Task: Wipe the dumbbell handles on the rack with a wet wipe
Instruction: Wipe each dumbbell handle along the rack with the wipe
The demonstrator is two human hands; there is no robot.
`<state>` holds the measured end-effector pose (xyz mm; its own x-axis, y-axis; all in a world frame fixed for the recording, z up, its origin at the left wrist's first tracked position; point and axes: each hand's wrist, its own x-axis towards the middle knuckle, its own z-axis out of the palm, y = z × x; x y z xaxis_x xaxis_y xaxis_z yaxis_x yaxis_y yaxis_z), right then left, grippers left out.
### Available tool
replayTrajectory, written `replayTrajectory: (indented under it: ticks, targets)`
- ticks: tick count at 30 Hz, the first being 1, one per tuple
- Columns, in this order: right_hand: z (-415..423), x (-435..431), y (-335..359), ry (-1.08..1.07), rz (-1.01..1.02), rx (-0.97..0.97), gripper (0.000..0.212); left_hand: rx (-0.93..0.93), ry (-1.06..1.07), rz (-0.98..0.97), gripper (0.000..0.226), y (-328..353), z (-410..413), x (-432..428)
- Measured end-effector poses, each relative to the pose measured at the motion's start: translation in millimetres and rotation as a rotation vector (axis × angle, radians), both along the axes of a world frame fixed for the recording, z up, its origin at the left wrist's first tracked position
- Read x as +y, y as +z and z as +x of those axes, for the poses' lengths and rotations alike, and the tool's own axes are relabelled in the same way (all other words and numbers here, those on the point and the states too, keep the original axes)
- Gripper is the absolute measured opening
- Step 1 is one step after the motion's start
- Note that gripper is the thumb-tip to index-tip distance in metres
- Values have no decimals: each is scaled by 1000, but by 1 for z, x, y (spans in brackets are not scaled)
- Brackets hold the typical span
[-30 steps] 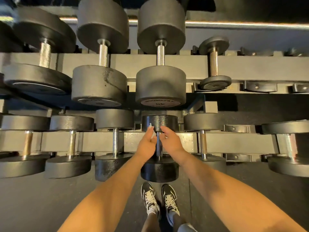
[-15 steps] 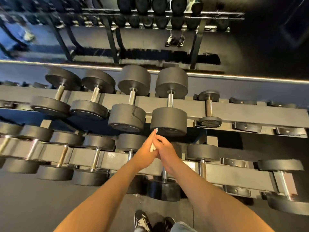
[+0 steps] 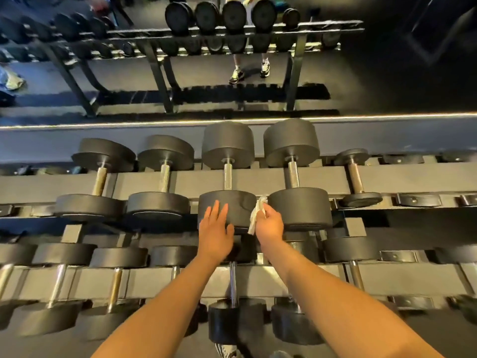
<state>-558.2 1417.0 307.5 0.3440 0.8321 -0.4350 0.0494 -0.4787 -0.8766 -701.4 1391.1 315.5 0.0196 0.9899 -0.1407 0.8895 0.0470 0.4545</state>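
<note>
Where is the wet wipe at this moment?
In the head view, just right of centre, the right hand pinches the wet wipe before the gap between the upper-row dumbbell nearest the left hand and the next dumbbell to its right.

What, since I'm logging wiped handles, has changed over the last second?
Both hands left the lower dumbbell handle and rose to the upper tier, parting. The left hand is now open over a dumbbell head; the right hand alone pinches the wet wipe beside it. Dumbbells stayed racked.
</note>
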Motion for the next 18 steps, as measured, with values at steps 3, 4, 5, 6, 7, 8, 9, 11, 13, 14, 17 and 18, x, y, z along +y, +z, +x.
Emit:
replayTrajectory:
  ticks: [3,4,5,6,7,8,9,11,13,14,17,18]
  targets:
    - [-27,21,-7,90,37,-79,35,-62,-45,39,58,-4,-16,4]
    - [-37,23,-4,161,98,-114,35,-74,-39,44,58,-3,-19,5]
    - [-46,24,-2,246,167,-168,35,-86,-23,44,58,-2,-20,7]
    - [-53,24,-1,334,225,-232,35,-81,-14,38,58,1,-21,10]
    - [-57,26,-1,419,246,-318,36,-55,-17,31,59,4,-21,12]
    - [-60,26,3,483,254,-446,38,-24,-34,20,60,6,-22,14]
    - [-59,25,2,517,260,-572,44,-5,-52,11,61,5,-23,15]
    - [-51,23,2,469,288,-632,51,1,-61,-2,60,1,-26,14]
    - [-37,23,-10,327,201,-570,50,-8,-48,-4,59,-3,-27,15]
    - [-30,23,-18,235,105,-497,48,-18,-36,-6,59,-5,-27,15]
    - [-20,24,-34,-54,-161,-80,42,-54,2,-9,58,-7,-24,15]
    - [-18,27,-38,-93,-203,-15,41,-60,12,-10,58,-7,-23,16]
